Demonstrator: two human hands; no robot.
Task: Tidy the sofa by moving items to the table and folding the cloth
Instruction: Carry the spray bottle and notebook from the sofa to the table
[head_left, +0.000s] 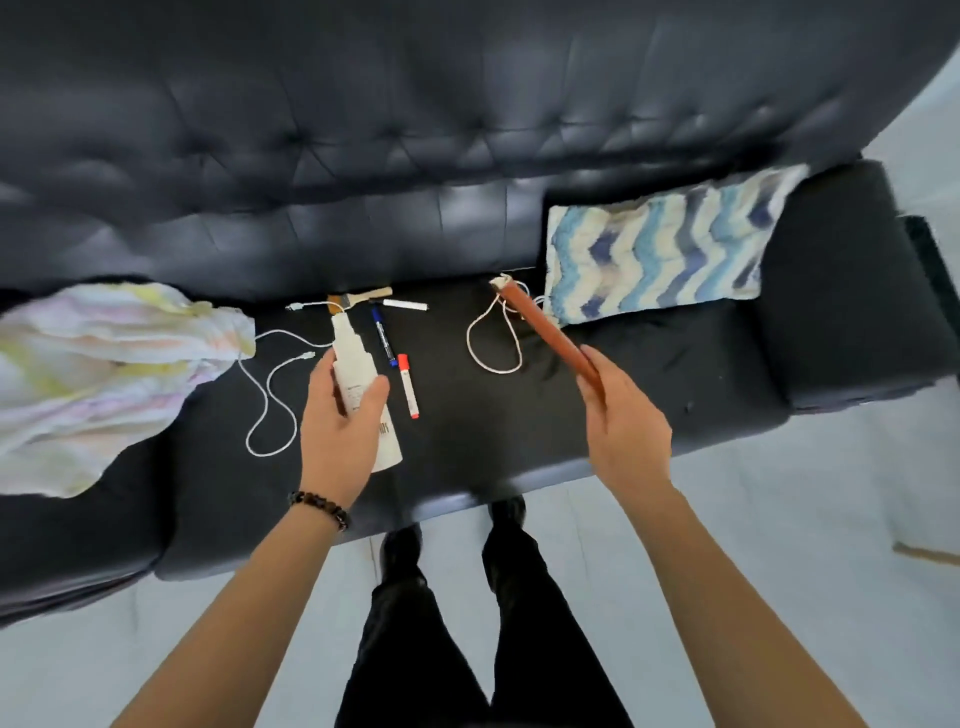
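Left hand (340, 415) clasps the bottle (354, 358), lengthwise near-to-far; right hand (623, 415) grips the red slab (540, 323) by its near end.

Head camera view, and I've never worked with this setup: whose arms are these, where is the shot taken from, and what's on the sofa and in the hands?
There is no machine here. A person wears one camera on the head, looking down at their own two bare hands. The left hand grips a white bottle. The right hand holds a flat reddish-brown item, seen edge-on; I cannot tell what it is. On the black sofa lie a crumpled pastel cloth, a white cable, a blue marker, a red-capped marker, a paintbrush and a patterned cushion.
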